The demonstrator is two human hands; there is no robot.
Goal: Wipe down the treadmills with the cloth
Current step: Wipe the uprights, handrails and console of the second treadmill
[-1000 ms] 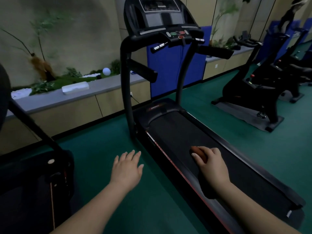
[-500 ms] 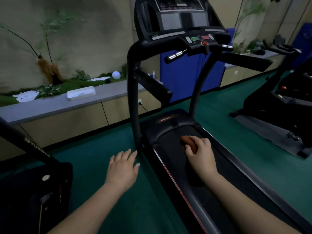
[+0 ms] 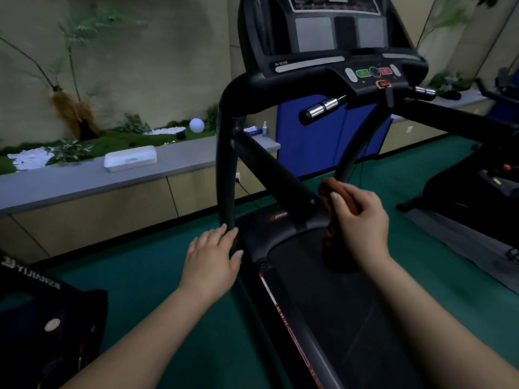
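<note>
Half a second before, the right hand had pressed the cloth flat on the front of the treadmill belt; now the right hand point(image 3: 362, 223) was lifted clear of the belt point(image 3: 323, 299) and held in the air in front of the left handrail point(image 3: 269, 167), its fingers and thumb curled round the brown cloth point(image 3: 330, 189). One end of the cloth stuck out above the fingers beside the end of that handrail, and the rest hung down below the palm over the front of the belt; whether the cloth touched the rail could not be told. The left hand point(image 3: 213, 259), which had hovered over the green floor point(image 3: 157, 276) apart from the machine, had come forward to the base of the left upright point(image 3: 226, 175), fingers straight and slightly spread, fingertips at or against the post. The view had also moved closer and higher on the treadmill point(image 3: 323, 80), so the console with its green and red buttons filled the top of the picture and the steel grip sensor point(image 3: 323, 108) sat just above the raised hand. The white box point(image 3: 130, 162) on the grey ledge lay in the same place to the left.
</note>
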